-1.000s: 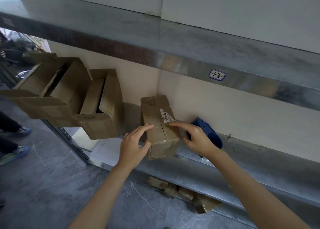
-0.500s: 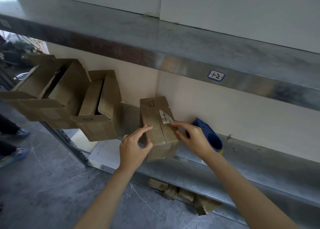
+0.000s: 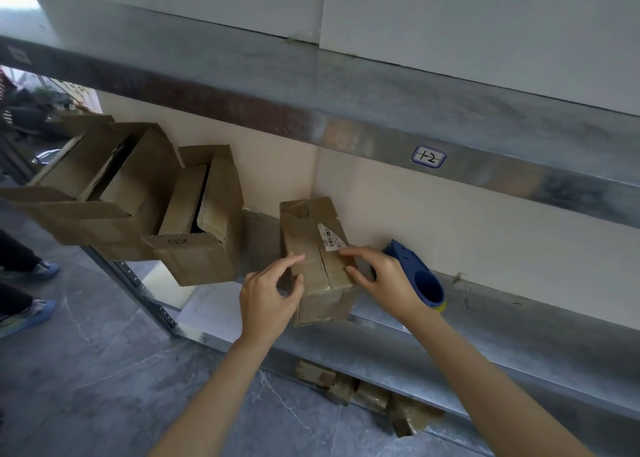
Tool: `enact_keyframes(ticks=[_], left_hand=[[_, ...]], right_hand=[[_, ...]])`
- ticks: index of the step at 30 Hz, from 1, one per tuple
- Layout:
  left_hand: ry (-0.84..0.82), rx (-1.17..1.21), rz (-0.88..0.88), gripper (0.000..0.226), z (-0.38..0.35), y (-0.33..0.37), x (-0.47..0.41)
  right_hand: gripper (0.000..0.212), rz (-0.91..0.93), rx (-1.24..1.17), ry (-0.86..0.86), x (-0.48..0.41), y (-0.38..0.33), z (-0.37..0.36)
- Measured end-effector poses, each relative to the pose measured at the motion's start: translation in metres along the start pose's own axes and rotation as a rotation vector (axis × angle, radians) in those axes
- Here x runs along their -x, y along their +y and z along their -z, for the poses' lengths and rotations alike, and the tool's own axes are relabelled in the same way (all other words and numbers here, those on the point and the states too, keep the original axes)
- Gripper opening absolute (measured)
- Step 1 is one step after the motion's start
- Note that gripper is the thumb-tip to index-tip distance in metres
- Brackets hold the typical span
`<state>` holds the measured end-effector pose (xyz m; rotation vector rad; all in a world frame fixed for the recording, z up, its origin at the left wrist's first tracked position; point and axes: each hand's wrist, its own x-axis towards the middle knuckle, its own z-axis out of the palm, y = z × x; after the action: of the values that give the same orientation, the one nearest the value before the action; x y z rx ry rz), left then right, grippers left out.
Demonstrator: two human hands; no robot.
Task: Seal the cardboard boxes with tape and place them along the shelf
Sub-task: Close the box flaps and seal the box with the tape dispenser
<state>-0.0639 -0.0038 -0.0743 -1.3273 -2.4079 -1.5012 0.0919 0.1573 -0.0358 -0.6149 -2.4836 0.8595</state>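
A small cardboard box [image 3: 311,245] with a torn white label stands on the metal shelf [image 3: 485,332], its top flaps closed with a seam down the middle. My left hand [image 3: 268,295] grips its left side, forefinger on the top and thumb on the side wall. My right hand [image 3: 382,278] holds the right top edge, fingers bent over the flap near the label. A blue tape dispenser [image 3: 420,276] lies on the shelf just behind my right hand.
Two larger open boxes, one [image 3: 204,235] marked "GX" and another [image 3: 100,186] with flaps spread, sit at the shelf's left end. An upper shelf [image 3: 346,103] hangs overhead. Taped boxes [image 3: 363,392] lie on the floor below. A person's feet [image 3: 27,311] stand at the left.
Both hands stay on the small box. My right hand has slid a little toward the box's near end; the box has barely moved.
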Motion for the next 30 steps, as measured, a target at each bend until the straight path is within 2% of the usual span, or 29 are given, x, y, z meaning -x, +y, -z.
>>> enact_keyframes(ticks=[2, 6, 8, 13, 19, 21, 24, 26, 30], left_hand=[[-0.021, 0.003, -0.002, 0.036, 0.000, -0.001, 0.000], [-0.163, -0.021, -0.045, 0.071, 0.004, -0.007, 0.004], [-0.185, -0.024, -0.087, 0.072, 0.008, -0.012, 0.004], [-0.127, 0.088, -0.007, 0.058, 0.020, -0.028, 0.003], [0.079, 0.092, 0.081, 0.025, 0.019, -0.021, 0.006], [0.080, 0.128, 0.137, 0.031, 0.014, -0.011, 0.009], [0.029, 0.169, 0.231, 0.067, 0.006, 0.001, 0.013], [0.010, 0.156, 0.232, 0.081, 0.005, 0.003, 0.013], [-0.028, 0.178, 0.223, 0.078, 0.012, -0.006, 0.009]], right_hand=[[0.041, -0.025, -0.030, -0.029, 0.001, -0.001, 0.001], [0.069, -0.019, -0.056, -0.119, 0.005, -0.003, 0.003], [0.074, 0.016, 0.004, -0.150, 0.009, 0.000, 0.005], [0.061, 0.157, 0.171, -0.145, 0.019, 0.000, 0.005], [0.034, 0.188, 0.085, -0.103, 0.012, -0.012, -0.014], [0.031, 0.174, 0.036, -0.067, 0.010, -0.019, -0.021], [0.033, 0.176, 0.025, -0.037, 0.006, -0.024, -0.029], [0.036, 0.160, 0.033, -0.037, 0.002, -0.021, -0.028], [0.040, 0.054, 0.091, 0.060, -0.006, -0.006, -0.009]])
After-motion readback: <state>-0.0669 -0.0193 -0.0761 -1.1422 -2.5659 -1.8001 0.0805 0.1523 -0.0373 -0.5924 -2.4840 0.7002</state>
